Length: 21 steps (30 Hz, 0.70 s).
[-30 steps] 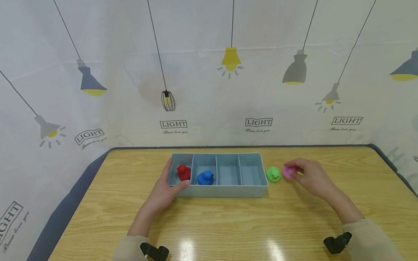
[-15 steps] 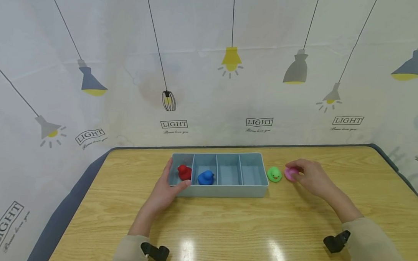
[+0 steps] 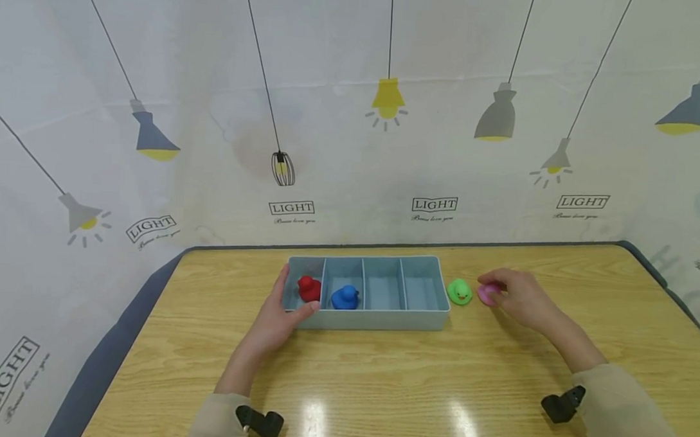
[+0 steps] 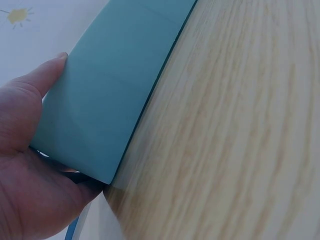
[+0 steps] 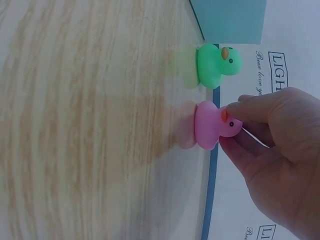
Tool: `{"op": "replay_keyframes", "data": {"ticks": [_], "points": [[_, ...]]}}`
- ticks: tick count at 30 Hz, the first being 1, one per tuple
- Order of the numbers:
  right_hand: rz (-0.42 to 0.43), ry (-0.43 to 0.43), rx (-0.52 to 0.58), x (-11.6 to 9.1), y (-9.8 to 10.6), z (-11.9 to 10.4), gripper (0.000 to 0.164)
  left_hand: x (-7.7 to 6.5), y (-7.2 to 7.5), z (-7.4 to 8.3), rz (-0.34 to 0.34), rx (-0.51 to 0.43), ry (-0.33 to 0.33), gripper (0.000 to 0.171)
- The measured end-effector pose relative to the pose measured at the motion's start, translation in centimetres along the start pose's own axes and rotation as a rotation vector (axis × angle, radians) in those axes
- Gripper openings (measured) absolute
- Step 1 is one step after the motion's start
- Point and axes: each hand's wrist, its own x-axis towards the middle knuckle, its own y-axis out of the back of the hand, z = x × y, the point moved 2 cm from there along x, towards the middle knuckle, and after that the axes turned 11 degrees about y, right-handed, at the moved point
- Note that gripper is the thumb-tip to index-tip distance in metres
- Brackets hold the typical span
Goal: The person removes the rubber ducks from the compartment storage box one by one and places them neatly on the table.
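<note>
My left hand (image 3: 277, 319) grips the left end of a pale blue box (image 3: 381, 320) with a row of compartments. Its thumb lies on the front rim, and the fingers go round the end wall. A red rubber duck (image 3: 309, 289) sits in the leftmost compartment and a blue rubber duck (image 3: 345, 298) in the one beside it. To the right of the box, my right hand (image 3: 523, 298) pinches the head of a pink rubber duck (image 5: 207, 125) between thumb and fingers, its base at the tabletop. A green rubber duck (image 5: 210, 65) stands between the box and the pink duck.
The wooden table (image 3: 379, 387) ends at a dark blue edge in front of a white backdrop (image 3: 341, 147) printed with lamps. Each wrist wears a small black camera, such as the left one (image 3: 260, 422).
The pink duck and my right hand have come down and shifted slightly right. My left hand keeps its grip on the box, which stays in place.
</note>
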Motion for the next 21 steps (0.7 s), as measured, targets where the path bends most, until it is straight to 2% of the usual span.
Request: {"op": "replay_keyframes", "data": {"ticks": [12, 21], "points": [[0.007, 0.034, 0.000, 0.2, 0.7, -1.0, 0.030, 0.1, 0.1, -0.1, -0.002, 0.002, -0.008, 0.104], [0.013, 0.128, -0.031, 2.5, 1.5, -5.2, 0.033, 0.2, 0.0, -0.2, 0.000, 0.002, -0.010, 0.104]]}}
